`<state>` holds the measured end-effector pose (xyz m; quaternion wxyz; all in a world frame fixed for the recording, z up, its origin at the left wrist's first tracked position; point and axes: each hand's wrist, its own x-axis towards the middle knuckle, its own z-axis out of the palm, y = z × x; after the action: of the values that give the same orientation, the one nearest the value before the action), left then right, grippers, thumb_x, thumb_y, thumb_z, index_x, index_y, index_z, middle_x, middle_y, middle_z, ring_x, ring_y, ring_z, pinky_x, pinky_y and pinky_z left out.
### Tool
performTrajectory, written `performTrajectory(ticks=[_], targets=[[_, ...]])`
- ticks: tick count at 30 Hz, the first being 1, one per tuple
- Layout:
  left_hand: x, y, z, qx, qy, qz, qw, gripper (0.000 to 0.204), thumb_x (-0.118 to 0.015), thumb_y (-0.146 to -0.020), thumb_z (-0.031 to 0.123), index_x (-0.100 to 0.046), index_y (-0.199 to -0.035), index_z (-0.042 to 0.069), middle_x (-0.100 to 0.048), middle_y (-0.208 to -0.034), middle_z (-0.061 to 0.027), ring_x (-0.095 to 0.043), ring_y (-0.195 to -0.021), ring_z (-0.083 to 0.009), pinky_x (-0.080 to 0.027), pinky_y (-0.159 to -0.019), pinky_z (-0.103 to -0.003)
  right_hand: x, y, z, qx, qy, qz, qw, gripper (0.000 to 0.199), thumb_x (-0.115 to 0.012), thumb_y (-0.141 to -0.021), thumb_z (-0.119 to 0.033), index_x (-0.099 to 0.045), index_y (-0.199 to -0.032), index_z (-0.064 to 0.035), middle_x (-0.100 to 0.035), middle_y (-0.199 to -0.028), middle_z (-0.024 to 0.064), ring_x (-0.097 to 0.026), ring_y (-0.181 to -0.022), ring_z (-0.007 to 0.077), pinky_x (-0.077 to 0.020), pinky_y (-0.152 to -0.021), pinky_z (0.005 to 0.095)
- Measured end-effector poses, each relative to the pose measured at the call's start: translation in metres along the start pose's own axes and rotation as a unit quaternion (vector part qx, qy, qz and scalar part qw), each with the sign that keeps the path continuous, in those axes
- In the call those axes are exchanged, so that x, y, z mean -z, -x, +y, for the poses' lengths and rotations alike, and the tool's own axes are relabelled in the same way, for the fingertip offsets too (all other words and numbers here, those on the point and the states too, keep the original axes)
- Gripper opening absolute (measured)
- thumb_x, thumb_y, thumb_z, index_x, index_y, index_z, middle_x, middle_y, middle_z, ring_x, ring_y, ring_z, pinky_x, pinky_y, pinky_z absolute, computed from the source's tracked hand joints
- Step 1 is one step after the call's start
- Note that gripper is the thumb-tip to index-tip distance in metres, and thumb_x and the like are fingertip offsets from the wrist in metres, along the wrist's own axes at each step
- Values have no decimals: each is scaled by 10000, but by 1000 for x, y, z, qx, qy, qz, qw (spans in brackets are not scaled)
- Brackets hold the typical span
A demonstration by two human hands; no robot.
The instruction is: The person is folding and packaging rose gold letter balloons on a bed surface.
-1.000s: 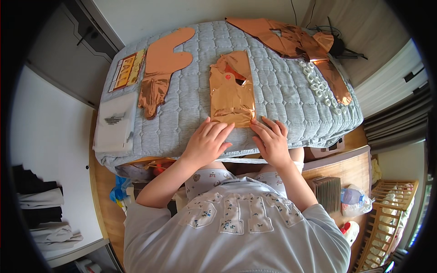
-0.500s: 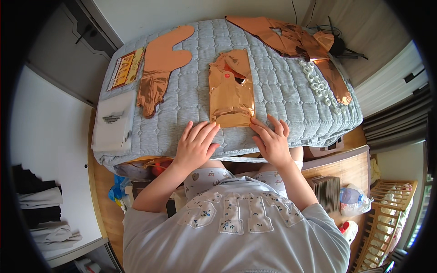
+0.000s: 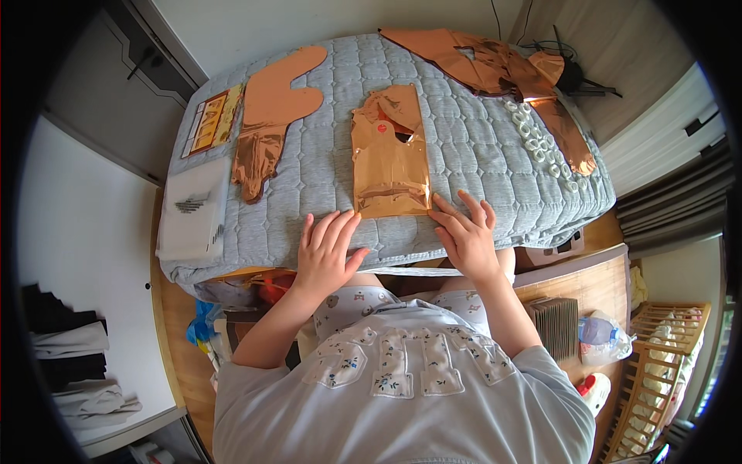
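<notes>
Item one: a flat copper-coloured foil piece (image 3: pixel 392 166), lying at the middle of the grey quilted bed cover (image 3: pixel 468 158), its near edge toward you. Marking: one small round red spot in its upper half (any lettering there is too small to read).

Item two: your left hand (image 3: pixel 325 251), palm down, fingers spread, index fingertip at the foil's near left corner. Item three: your right hand (image 3: pixel 471 241), fingers likewise spread, index and middle fingertips at the near right corner. Neither pinches; whether the fingertips press down, you cannot tell from here.

Surrounding stock: a curved copper foil shape (image 3: pixel 267 112) to the left; beside it, a yellow-and-red printed card (image 3: pixel 212 122) and a whitish flat packet (image 3: pixel 185 232) with dark marks, unreadable. To the right, a larger foil shape (image 3: pixel 479 66) and a cluster of white rings (image 3: pixel 545 143). Your grey shirt (image 3: pixel 402 425) bears floral-patterned, letter-shaped patches.
</notes>
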<state>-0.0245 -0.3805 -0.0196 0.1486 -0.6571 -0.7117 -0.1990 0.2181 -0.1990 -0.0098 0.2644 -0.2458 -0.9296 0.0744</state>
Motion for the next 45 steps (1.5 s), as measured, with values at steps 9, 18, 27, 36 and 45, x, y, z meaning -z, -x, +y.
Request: performTrajectory(ticks=[9,18,27,36,45], targets=[[3,-4,6,39,81,34,995,494,-722,-875,298,-622,-1320,109,-596,-1383,-56,-531,-1298,-269,-342,-1140,-504,1,-1,3,10,-16,5,1000,268,-672,-943,-172,-724,-1204,-156,-635,-1426,-25,-470,-1374,316,-255,-1159,519],[17,-17,-14,60,268,20,961,536,-788,-850,297,-602,-1291,59,-606,-1358,-136,-574,-1215,-334,-418,-1039,-456,22,-14,13,15,-152,-35,988,349,-736,-878,-141,-712,-1224,-104,-593,-1466,66,-463,-1392,336,-323,-1147,497],[14,-63,-42,-26,155,-122,980,1318,-915,-636,569,-181,-1617,82,-331,-1614,-211,-276,-1529,-372,-202,-1259,-547,25,-58,17,44,-74,-122,989,1235,-935,-597,-481,-325,-1592,-77,-393,-1612,141,-340,-1495,372,-256,-1241,508],[13,-74,-45,-61,153,-163,973,1301,-885,-649,613,-194,-1626,103,-351,-1604,-212,-299,-1517,-385,-179,-1261,-563,17,-65,15,59,-58,-163,983,1331,-933,-585,-544,-250,-1613,-47,-426,-1574,182,-358,-1488,353,-235,-1262,507],[21,-54,-30,-97,130,-151,975,1025,-903,-685,373,-401,-1550,147,-462,-1442,-154,-476,-1335,-355,-288,-1229,-571,16,-43,9,79,-109,-129,982,876,-822,-783,-209,-400,-1529,-27,-514,-1489,187,-468,-1409,352,-315,-1230,515]])
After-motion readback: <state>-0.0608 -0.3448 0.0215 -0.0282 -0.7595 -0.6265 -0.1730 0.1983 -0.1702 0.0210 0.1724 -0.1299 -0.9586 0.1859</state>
